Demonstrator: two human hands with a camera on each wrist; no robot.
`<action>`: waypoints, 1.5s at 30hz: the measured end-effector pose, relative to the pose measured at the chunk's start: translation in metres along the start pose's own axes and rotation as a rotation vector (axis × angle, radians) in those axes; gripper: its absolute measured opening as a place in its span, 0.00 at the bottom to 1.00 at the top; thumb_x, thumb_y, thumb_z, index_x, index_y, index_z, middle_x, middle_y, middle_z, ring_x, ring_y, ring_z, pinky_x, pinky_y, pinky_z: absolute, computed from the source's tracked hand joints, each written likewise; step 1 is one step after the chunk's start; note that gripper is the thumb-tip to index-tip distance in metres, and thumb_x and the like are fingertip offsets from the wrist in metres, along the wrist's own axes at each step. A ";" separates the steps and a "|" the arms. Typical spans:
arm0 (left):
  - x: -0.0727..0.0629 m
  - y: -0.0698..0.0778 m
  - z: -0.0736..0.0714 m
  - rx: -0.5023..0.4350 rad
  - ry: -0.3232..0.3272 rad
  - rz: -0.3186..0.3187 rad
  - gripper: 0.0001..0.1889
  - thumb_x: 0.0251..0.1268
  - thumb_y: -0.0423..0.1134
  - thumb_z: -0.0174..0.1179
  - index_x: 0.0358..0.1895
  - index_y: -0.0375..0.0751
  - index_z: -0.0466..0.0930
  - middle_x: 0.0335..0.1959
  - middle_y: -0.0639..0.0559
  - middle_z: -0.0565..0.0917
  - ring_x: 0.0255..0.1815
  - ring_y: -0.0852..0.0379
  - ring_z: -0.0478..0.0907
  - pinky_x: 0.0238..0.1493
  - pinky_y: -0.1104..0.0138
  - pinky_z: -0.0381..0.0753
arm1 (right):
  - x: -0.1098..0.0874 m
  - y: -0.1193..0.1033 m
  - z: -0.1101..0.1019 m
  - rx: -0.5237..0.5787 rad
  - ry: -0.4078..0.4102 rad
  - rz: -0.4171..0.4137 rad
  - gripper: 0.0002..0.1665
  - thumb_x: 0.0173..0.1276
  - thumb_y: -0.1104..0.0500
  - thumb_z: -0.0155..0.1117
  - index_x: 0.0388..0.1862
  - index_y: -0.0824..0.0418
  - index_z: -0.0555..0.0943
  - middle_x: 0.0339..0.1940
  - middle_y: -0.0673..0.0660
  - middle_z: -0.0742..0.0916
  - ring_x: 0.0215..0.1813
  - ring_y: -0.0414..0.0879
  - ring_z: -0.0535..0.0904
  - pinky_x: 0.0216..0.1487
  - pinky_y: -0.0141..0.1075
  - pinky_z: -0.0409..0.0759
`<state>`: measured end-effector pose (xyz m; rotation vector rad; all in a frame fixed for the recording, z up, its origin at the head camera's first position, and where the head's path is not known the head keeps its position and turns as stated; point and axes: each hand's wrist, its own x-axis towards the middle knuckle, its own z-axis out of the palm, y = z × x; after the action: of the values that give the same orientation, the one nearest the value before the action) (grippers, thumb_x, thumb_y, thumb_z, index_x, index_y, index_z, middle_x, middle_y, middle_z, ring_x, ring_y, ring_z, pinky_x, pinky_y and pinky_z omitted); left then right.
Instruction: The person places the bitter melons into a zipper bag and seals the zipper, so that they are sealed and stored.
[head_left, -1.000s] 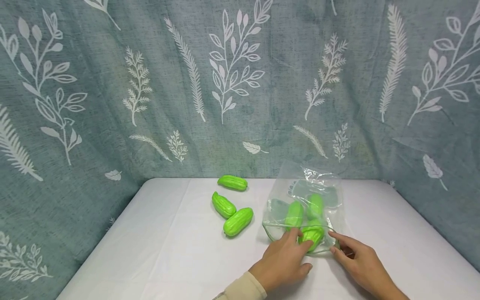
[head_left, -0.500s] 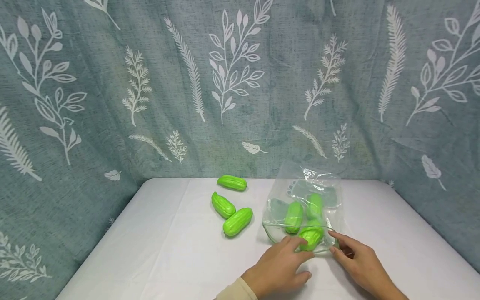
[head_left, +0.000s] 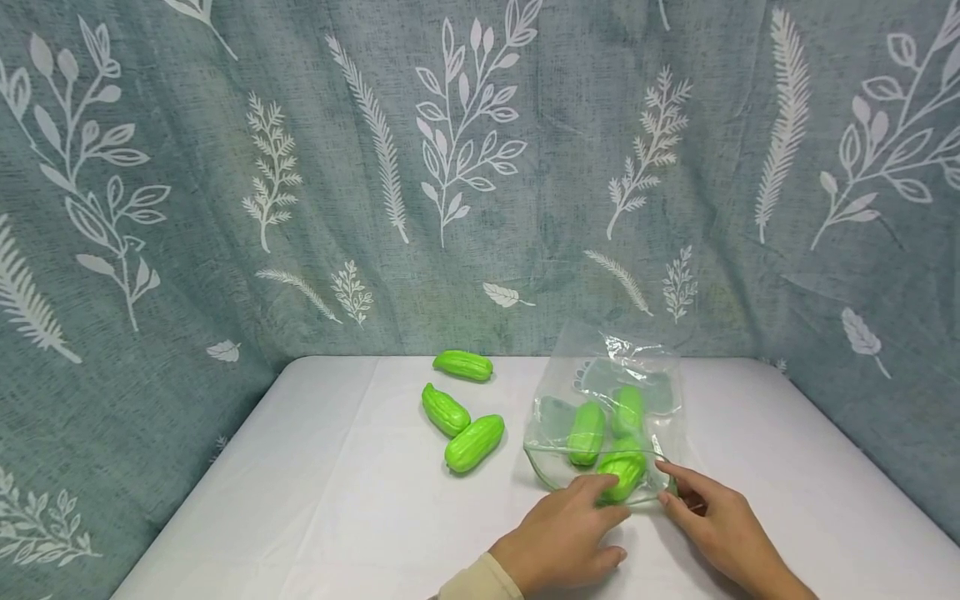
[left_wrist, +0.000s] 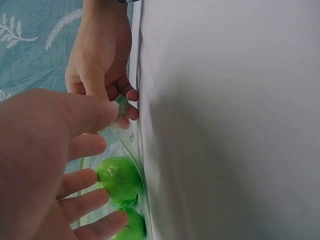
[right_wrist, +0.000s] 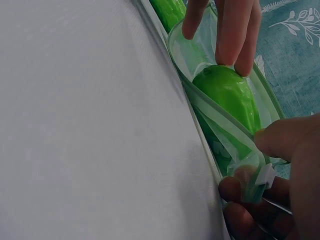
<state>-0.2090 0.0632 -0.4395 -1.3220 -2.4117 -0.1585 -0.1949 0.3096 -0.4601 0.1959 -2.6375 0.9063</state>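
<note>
A clear zip bag (head_left: pixel 637 348) with a green-edged mouth lies on the right half of the table, its mouth toward me. Inside are several bright green toy cucumbers; one cucumber (right_wrist: pixel 227 92) sits right at the mouth. My left hand (head_left: pixel 561 529) is at the opening, its fairly straight fingertips touching the end of that cucumber, thumb apart. At the mouth's right corner, my right hand (head_left: pixel 716 518) pinches the bag's rim, close to a white zip slider (right_wrist: pixel 266 175). In the left wrist view, the left fingers (left_wrist: pixel 80 180) spread beside the bagged cucumber (left_wrist: pixel 120 180).
Left of the bag lie three loose green cucumbers: a back one (head_left: pixel 463 365), a middle one (head_left: pixel 446 410) and a front one (head_left: pixel 475 443), the last two touching. The white tablecloth (head_left: pixel 315 500) reaches a blue-green leaf-patterned curtain (head_left: pixel 300 183) behind and at both sides.
My left hand has drawn back from over the bag toward the near side of its mouth. The right hand keeps its pinch, and the cucumbers lie almost as before.
</note>
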 end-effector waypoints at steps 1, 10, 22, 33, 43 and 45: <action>0.001 0.000 0.001 0.002 -0.009 -0.004 0.22 0.65 0.57 0.64 0.60 0.57 0.83 0.68 0.50 0.73 0.68 0.58 0.69 0.54 0.71 0.78 | 0.000 0.000 0.000 0.000 0.005 -0.006 0.26 0.68 0.54 0.70 0.65 0.58 0.80 0.34 0.47 0.84 0.34 0.36 0.81 0.35 0.33 0.81; 0.006 0.001 0.002 0.010 -0.049 -0.030 0.23 0.64 0.58 0.64 0.60 0.56 0.82 0.70 0.51 0.71 0.69 0.58 0.68 0.52 0.71 0.78 | 0.000 0.001 0.000 0.002 0.042 -0.047 0.25 0.68 0.56 0.71 0.63 0.58 0.81 0.33 0.46 0.83 0.33 0.34 0.81 0.34 0.33 0.82; 0.015 0.002 0.007 -0.032 -0.075 -0.063 0.26 0.65 0.58 0.63 0.65 0.57 0.78 0.72 0.49 0.68 0.71 0.58 0.65 0.59 0.71 0.74 | 0.000 0.002 0.001 0.006 0.020 -0.033 0.26 0.69 0.55 0.70 0.64 0.59 0.80 0.35 0.48 0.85 0.34 0.36 0.82 0.35 0.33 0.82; 0.023 0.003 0.008 -0.056 -0.097 -0.083 0.25 0.65 0.58 0.63 0.63 0.58 0.79 0.72 0.48 0.68 0.72 0.58 0.64 0.58 0.70 0.75 | 0.000 0.002 0.000 0.011 0.022 -0.032 0.25 0.69 0.55 0.69 0.64 0.57 0.80 0.36 0.48 0.86 0.34 0.37 0.83 0.35 0.33 0.82; 0.029 0.004 0.010 -0.047 -0.121 -0.089 0.24 0.65 0.58 0.63 0.63 0.60 0.80 0.73 0.48 0.67 0.73 0.57 0.63 0.59 0.70 0.75 | -0.001 0.004 0.000 0.007 0.030 -0.050 0.25 0.69 0.55 0.69 0.64 0.58 0.81 0.36 0.48 0.87 0.33 0.35 0.82 0.35 0.33 0.82; 0.030 0.004 0.011 -0.046 -0.132 -0.090 0.25 0.65 0.58 0.63 0.64 0.60 0.79 0.73 0.49 0.66 0.73 0.57 0.63 0.59 0.70 0.74 | -0.001 0.003 0.000 0.012 0.026 -0.046 0.25 0.69 0.55 0.69 0.64 0.58 0.81 0.36 0.49 0.87 0.33 0.36 0.82 0.35 0.33 0.82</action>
<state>-0.2235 0.0919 -0.4379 -1.2806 -2.5943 -0.1564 -0.1945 0.3122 -0.4624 0.2453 -2.5934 0.9032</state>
